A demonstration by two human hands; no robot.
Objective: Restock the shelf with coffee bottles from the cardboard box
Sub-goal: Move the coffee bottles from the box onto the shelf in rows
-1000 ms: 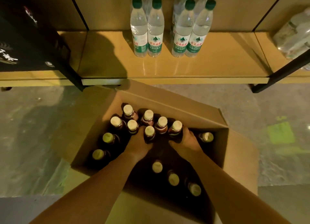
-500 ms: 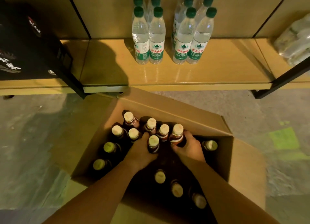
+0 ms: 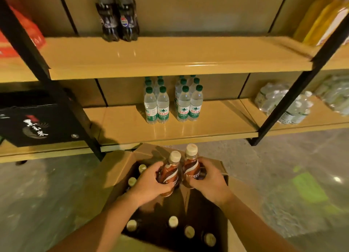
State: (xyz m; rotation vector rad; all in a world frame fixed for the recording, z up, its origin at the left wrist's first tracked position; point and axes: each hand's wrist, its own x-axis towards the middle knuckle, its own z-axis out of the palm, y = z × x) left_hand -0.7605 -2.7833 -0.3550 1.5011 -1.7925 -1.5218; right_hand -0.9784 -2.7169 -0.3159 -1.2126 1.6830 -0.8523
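Observation:
My left hand (image 3: pixel 149 183) grips a brown coffee bottle (image 3: pixel 171 173) with a cream cap, held above the open cardboard box (image 3: pixel 120 168). Beside it, touching, is a second coffee bottle (image 3: pixel 191 166) in my right hand (image 3: pixel 209 183). Both bottles are lifted clear of the box and tilt slightly away from me. Several more capped bottles (image 3: pixel 188 231) stand inside the box on the floor. The lower shelf (image 3: pixel 120 127) lies just beyond the box, and a wide upper shelf (image 3: pixel 170 57) sits above it.
Green-capped water bottles (image 3: pixel 173 104) stand on the lower shelf's middle. Two dark cola bottles (image 3: pixel 118 15) stand at the back of the upper shelf. A black carton (image 3: pixel 35 119) and black shelf posts (image 3: pixel 79 115) are left; wrapped water packs (image 3: pixel 283 104) are right.
Both hands closed on bottles inside the box and lifted them out together. The view tilted up, bringing the upper shelf into sight.

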